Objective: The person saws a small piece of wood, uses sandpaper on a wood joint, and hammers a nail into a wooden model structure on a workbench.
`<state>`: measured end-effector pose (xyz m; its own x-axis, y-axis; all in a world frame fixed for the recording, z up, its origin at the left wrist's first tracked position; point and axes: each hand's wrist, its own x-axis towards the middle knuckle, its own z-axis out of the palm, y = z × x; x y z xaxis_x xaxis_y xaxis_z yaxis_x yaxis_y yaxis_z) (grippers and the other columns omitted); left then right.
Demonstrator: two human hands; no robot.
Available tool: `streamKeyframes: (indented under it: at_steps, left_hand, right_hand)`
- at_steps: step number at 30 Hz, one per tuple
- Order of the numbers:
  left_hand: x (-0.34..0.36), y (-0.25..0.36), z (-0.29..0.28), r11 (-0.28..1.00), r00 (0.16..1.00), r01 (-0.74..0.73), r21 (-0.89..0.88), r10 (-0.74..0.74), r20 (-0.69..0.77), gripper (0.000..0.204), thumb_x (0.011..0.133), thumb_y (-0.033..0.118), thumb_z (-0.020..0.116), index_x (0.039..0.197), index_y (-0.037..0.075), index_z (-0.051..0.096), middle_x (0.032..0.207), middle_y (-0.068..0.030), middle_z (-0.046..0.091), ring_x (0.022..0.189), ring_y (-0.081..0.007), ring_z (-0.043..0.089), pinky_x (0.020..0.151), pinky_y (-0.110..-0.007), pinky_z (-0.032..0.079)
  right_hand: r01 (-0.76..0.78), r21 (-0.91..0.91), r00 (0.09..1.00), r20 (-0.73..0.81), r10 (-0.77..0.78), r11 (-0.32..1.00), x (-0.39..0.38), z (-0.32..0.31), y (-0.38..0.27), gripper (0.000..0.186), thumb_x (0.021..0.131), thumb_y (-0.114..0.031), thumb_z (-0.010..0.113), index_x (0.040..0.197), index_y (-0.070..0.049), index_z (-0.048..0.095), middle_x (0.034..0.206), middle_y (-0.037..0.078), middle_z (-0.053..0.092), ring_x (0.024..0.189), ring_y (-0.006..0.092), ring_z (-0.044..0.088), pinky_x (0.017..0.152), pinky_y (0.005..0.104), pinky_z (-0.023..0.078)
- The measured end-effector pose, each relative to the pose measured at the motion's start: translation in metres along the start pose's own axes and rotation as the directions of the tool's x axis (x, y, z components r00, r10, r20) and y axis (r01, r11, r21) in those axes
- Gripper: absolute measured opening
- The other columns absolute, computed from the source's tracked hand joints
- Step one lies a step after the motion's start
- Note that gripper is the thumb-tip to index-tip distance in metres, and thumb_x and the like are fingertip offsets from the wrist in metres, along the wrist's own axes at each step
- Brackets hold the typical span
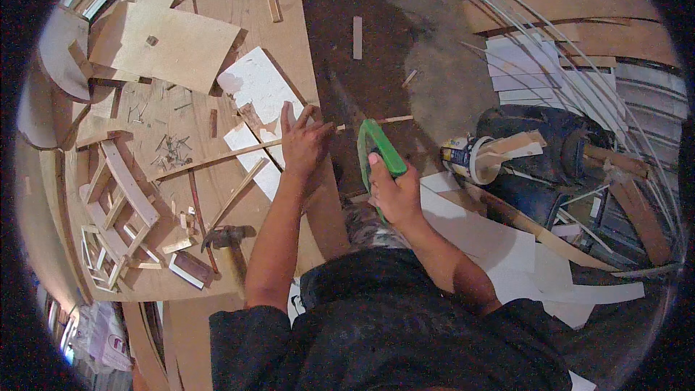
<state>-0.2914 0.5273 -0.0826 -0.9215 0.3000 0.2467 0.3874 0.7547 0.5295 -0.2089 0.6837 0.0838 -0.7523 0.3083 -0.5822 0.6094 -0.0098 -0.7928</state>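
My left hand (304, 141) presses a thin wooden strip (217, 155) down at the table's edge, fingers curled over it, with white boards (257, 83) beneath. The strip sticks out past the edge over the dark floor. My right hand (391, 188) grips a green-handled saw (387, 143); its blade points up and left toward the strip, though whether it touches the strip I cannot tell. Left of my left forearm lie a hammer (235, 234), a small wooden frame (123, 199) and loose nails (174, 150).
The wooden table (188, 275) holds plywood sheets (159, 43) and offcuts. To the right are a white bucket (467, 163) with wood pieces, a dark chair-like object (521, 127), long thin strips (579, 58), and pale sheets (492, 239) lying low beside my right arm.
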Motion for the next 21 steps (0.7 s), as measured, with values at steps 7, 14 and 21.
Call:
streamKeyframes:
  at_steps: [7,14,21]
  left_hand:
    - [0.007,0.004,-0.003,1.000,0.999,0.014,0.006,-0.014,0.041,0.019,0.090,0.031,0.073,0.106,0.028,0.084,0.106,0.0067,0.079,0.131,-0.0188,0.059,0.131,-0.060,0.014]
    - [0.005,0.003,0.001,0.999,0.995,0.017,0.041,-0.021,0.095,0.019,0.089,0.033,0.075,0.106,0.028,0.084,0.107,0.0067,0.080,0.129,-0.0179,0.060,0.132,-0.060,0.015]
    - [0.005,0.007,-0.002,0.998,0.999,-0.029,0.051,0.028,0.021,0.016,0.087,0.027,0.077,0.102,0.027,0.083,0.099,0.0059,0.078,0.124,-0.0189,0.063,0.132,-0.061,0.011]
  right_hand:
    - [0.257,-0.240,0.964,0.000,-0.265,0.936,0.041,-0.001,0.020,0.026,0.105,-0.028,0.070,0.091,-0.010,0.060,0.067,-0.005,0.051,0.051,0.0048,0.045,0.043,0.0258,0.036]
    - [0.256,-0.049,0.960,-0.105,-0.260,0.965,0.031,-0.039,0.005,0.028,0.100,-0.030,0.076,0.108,-0.004,0.071,0.083,0.000,0.067,0.070,0.0099,0.059,0.063,0.0315,0.050]
    - [0.354,-0.228,0.901,-0.176,-0.397,0.907,0.022,-0.062,0.015,0.022,0.101,-0.020,0.075,0.093,-0.007,0.059,0.076,-0.007,0.051,0.067,0.0034,0.046,0.058,0.0248,0.039]
